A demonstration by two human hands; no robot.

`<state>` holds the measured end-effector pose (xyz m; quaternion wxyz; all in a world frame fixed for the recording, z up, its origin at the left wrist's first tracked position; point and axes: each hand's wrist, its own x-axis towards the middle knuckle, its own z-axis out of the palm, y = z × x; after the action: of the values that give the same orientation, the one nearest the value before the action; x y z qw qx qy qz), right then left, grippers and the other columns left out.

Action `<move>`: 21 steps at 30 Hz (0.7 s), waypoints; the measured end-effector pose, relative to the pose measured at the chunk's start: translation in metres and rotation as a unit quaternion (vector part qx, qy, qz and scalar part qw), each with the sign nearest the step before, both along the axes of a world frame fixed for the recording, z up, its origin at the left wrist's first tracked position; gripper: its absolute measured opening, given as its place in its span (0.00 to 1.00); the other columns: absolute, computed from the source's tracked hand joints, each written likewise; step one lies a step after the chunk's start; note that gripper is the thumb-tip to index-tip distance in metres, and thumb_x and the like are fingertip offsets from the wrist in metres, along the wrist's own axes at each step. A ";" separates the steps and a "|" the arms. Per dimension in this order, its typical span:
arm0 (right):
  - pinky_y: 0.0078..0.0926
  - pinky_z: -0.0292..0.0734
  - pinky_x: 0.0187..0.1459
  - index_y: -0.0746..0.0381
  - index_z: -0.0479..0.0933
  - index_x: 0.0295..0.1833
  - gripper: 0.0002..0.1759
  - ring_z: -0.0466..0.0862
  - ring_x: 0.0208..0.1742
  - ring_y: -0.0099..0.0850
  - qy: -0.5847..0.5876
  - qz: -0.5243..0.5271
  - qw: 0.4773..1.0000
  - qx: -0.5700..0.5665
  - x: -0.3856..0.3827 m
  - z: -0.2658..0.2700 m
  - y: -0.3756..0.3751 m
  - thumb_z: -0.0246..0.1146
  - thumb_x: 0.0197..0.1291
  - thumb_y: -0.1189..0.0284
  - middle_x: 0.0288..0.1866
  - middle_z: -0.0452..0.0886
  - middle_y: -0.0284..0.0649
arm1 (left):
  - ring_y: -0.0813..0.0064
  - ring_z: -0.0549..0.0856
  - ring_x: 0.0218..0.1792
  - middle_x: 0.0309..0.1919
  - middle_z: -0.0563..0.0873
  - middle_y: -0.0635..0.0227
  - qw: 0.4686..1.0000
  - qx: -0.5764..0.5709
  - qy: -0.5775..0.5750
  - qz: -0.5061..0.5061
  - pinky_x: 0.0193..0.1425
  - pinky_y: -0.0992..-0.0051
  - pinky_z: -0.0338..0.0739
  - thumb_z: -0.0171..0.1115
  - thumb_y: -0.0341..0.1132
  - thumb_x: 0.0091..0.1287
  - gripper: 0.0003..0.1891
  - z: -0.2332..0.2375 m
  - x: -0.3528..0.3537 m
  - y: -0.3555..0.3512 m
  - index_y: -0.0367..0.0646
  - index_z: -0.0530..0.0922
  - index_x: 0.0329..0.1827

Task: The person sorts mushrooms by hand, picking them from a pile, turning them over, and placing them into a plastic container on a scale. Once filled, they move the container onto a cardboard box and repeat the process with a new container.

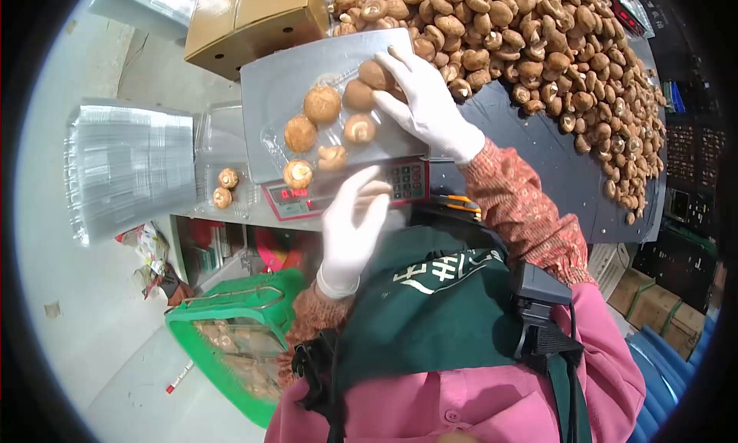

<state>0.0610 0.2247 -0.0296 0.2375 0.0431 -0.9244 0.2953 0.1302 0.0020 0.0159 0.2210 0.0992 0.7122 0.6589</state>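
A silver weighing scale [261, 97] with a red front panel and lit digits stands before me. On its plate lies a clear plastic tray [274, 147] with several brown shiitake mushrooms [322, 104] in it, some cap up, some stem up. My right hand [434, 108], in a white glove, reaches in from the right. Its fingers and thumb curve round shiitake mushrooms [376, 74] at the tray's right end; the palm side is partly hidden. My left hand [354, 231], also gloved, hovers just in front of the scale's panel, fingers apart and slightly blurred, holding nothing.
A large heap of shiitake mushrooms [530, 43] covers the dark table at the right. Stacked clear trays [134, 174] stand left, beside a tray with two mushrooms [225, 188]. A cardboard box [254, 20] sits behind the scale; a green basket [231, 304] is below left.
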 end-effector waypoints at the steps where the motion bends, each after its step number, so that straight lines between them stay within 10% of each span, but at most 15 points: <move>1: 0.46 0.69 0.69 0.63 0.70 0.71 0.31 0.75 0.67 0.56 0.004 -0.001 1.000 -0.026 0.002 0.000 0.001 0.65 0.65 0.61 0.67 0.75 0.58 | 0.74 0.85 0.47 0.49 0.86 0.59 0.998 -0.012 0.055 0.017 0.56 0.74 0.79 0.57 0.22 0.73 0.20 -0.004 -0.001 -0.005 0.32 0.72 0.69; 3: 0.47 0.69 0.69 0.65 0.70 0.70 0.31 0.75 0.67 0.58 -0.006 -0.017 0.983 -0.181 0.004 -0.004 0.008 0.65 0.66 0.62 0.68 0.75 0.58 | 0.73 0.86 0.47 0.51 0.86 0.57 0.990 -0.032 0.116 0.078 0.57 0.74 0.80 0.55 0.19 0.73 0.20 -0.006 -0.007 -0.016 0.31 0.73 0.68; 10: 0.57 0.59 0.74 0.63 0.68 0.71 0.35 0.69 0.73 0.54 -0.026 0.052 0.996 0.074 0.015 0.013 -0.014 0.67 0.61 0.62 0.72 0.71 0.53 | 0.67 0.85 0.54 0.55 0.85 0.54 0.956 -0.116 0.200 0.181 0.63 0.68 0.78 0.57 0.18 0.69 0.22 -0.017 -0.031 -0.029 0.30 0.74 0.67; 15: 0.49 0.69 0.68 0.63 0.74 0.66 0.28 0.76 0.65 0.50 0.004 -0.007 0.998 -0.057 0.021 0.024 0.015 0.65 0.58 0.69 0.65 0.77 0.53 | 0.68 0.85 0.56 0.57 0.84 0.55 0.954 -0.116 0.219 0.169 0.65 0.69 0.77 0.55 0.17 0.71 0.22 -0.008 -0.030 -0.026 0.30 0.73 0.68; 17: 0.44 0.74 0.59 0.63 0.77 0.59 0.25 0.80 0.56 0.48 0.045 -0.123 0.984 -0.120 0.012 -0.015 0.056 0.65 0.54 0.71 0.56 0.81 0.51 | 0.68 0.85 0.56 0.57 0.84 0.56 0.952 -0.105 0.228 0.173 0.65 0.69 0.77 0.55 0.17 0.71 0.22 -0.011 -0.030 -0.032 0.30 0.73 0.68; 19: 0.44 0.74 0.58 0.64 0.72 0.64 0.33 0.79 0.57 0.48 0.025 -0.357 0.931 0.072 0.011 -0.033 0.087 0.71 0.55 0.62 0.58 0.79 0.50 | 0.68 0.84 0.56 0.57 0.83 0.56 0.949 -0.103 0.235 0.183 0.64 0.69 0.78 0.54 0.17 0.71 0.21 -0.013 -0.030 -0.034 0.30 0.73 0.68; 21: 0.42 0.75 0.57 0.62 0.71 0.67 0.38 0.78 0.58 0.47 -0.069 -0.351 0.930 0.081 0.012 -0.060 0.117 0.74 0.52 0.58 0.57 0.78 0.49 | 0.68 0.84 0.56 0.57 0.83 0.56 0.944 -0.111 0.242 0.194 0.64 0.69 0.78 0.54 0.17 0.71 0.21 -0.013 -0.030 -0.033 0.30 0.73 0.68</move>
<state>0.0728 0.3414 -0.0892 0.2571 -0.2859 -0.9153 0.1197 0.1000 -0.0310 0.0024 -0.0803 0.0901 0.8183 0.5620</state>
